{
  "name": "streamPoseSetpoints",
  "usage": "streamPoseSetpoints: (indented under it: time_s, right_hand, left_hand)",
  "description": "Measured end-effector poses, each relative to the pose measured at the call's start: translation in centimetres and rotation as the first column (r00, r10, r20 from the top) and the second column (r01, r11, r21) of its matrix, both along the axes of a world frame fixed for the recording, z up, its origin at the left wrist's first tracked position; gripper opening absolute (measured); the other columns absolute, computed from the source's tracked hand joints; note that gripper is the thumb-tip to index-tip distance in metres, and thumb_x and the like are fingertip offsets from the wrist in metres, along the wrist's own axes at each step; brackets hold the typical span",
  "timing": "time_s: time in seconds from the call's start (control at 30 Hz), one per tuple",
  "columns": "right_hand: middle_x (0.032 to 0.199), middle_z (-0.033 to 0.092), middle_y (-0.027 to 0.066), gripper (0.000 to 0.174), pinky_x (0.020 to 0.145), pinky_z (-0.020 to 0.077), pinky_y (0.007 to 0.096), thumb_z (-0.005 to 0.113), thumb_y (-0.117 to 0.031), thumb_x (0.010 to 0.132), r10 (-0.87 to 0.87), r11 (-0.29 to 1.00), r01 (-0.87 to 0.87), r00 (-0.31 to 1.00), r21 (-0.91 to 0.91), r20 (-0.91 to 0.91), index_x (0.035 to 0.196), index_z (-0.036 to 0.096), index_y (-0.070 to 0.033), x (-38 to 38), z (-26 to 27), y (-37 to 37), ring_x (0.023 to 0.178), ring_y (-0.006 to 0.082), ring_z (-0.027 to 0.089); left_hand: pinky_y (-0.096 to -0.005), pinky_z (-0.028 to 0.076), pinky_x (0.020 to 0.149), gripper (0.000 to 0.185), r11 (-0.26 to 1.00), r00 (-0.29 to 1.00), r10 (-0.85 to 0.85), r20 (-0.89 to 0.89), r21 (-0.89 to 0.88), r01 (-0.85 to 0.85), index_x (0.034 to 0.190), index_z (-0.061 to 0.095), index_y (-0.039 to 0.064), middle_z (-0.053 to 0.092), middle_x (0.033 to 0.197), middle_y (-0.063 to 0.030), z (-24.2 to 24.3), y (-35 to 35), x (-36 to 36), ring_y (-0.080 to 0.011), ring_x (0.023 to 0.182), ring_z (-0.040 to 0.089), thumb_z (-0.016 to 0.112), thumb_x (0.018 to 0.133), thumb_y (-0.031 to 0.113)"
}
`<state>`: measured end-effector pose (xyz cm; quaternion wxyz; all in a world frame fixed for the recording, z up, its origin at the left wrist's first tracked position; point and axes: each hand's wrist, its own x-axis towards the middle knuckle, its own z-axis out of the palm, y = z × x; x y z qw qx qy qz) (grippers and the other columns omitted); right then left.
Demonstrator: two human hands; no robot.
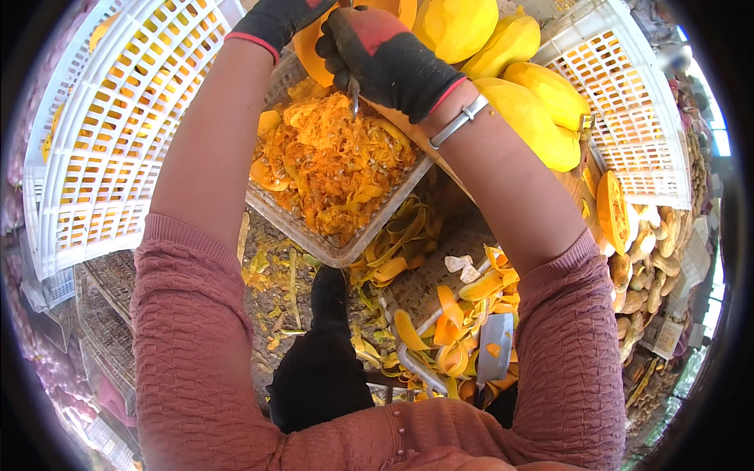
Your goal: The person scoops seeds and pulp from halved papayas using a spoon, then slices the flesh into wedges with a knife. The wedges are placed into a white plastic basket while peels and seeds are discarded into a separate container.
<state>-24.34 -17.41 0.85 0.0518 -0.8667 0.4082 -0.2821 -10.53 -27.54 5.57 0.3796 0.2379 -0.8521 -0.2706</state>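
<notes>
My right hand point(383, 59), in a black and red work glove, is closed around a metal tool point(355, 100); one thin metal end sticks out below the fist. The tool's working end is hidden. My left hand point(280, 23), gloved alike, is at the top edge beside a cut piece of orange-fleshed squash point(312, 56). Its fingers are partly cut off by the frame, so its grip is unclear. Below both hands, a plastic crate point(336, 253) holds a heap of stringy squash pulp and seeds point(336, 159).
Peeled yellow squashes point(530, 123) lie right of my right hand. White slotted baskets point(112, 135) point(624, 106) flank both sides. Lower right, a cleaver point(495, 347) rests on peelings in another crate point(418, 365). A squash half point(612, 212) and unpeeled squashes point(642, 282) lie farther right.
</notes>
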Motion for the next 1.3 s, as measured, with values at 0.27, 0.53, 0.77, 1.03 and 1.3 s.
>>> streamPoseSetpoints:
  time_s: [0.27,0.53,0.77,1.03,1.3]
  right_hand:
    - [0.089,0.071,0.0285,0.038,0.076,0.0584,0.0488,0.048,-0.033,0.106,-0.517,0.703,0.445,0.855,0.555,-0.030,0.111,0.058,0.003,1.8,-1.6,1.7,0.084,0.0436,0.072]
    - [0.095,0.072,0.0301,0.040,0.080,0.0576,0.0518,0.052,-0.023,0.101,-0.590,0.671,0.468,0.807,0.575,0.031,0.122,0.051,0.011,7.7,-4.9,1.9,0.092,0.0418,0.074]
    - [0.104,0.071,0.0318,0.040,0.085,0.0552,0.0524,0.049,-0.027,0.105,-0.509,0.669,0.498,0.848,0.551,-0.148,0.125,0.051,0.007,2.8,-6.5,1.5,0.096,0.0431,0.072]
    - [0.116,0.071,0.0274,0.040,0.095,0.0550,0.0477,0.051,-0.028,0.102,-0.593,0.510,0.708,0.701,0.488,-0.397,0.126,0.054,0.003,-0.1,-6.5,0.6,0.111,0.0425,0.069]
    - [0.102,0.071,0.0303,0.029,0.085,0.0549,0.0531,0.050,-0.024,0.104,-0.682,0.677,0.586,0.727,0.446,0.079,0.115,0.053,0.002,1.1,-2.2,-0.2,0.099,0.0468,0.069]
  left_hand:
    - [-0.0372,0.045,0.109,0.037,0.975,0.997,-0.015,0.072,-0.221,0.031,0.128,0.067,0.003,0.067,0.128,-0.0175,-0.9,-2.1,1.0,-0.0305,0.123,0.061,0.048,0.108,0.027]
    - [-0.0357,0.045,0.108,0.037,0.997,0.999,0.006,0.038,-0.078,-0.003,0.126,0.068,0.003,0.068,0.126,-0.0158,-0.7,-1.1,1.8,-0.0265,0.121,0.062,0.049,0.109,0.030]
    - [-0.0349,0.046,0.106,0.034,0.999,0.999,0.036,-0.013,-0.037,-0.036,0.123,0.070,0.004,0.070,0.123,-0.0145,-1.3,-1.3,3.3,-0.0255,0.119,0.063,0.053,0.107,0.028]
    - [-0.0356,0.049,0.104,0.035,1.000,1.000,-0.006,-0.026,-0.014,0.005,0.124,0.069,0.004,0.070,0.124,-0.0150,-1.1,-1.8,-0.3,-0.0275,0.117,0.065,0.053,0.106,0.029]
    - [-0.0365,0.049,0.103,0.033,0.976,0.999,0.048,0.009,-0.213,-0.045,0.122,0.069,0.003,0.070,0.124,-0.0154,-2.1,-2.7,1.2,-0.0285,0.117,0.064,0.053,0.106,0.027]
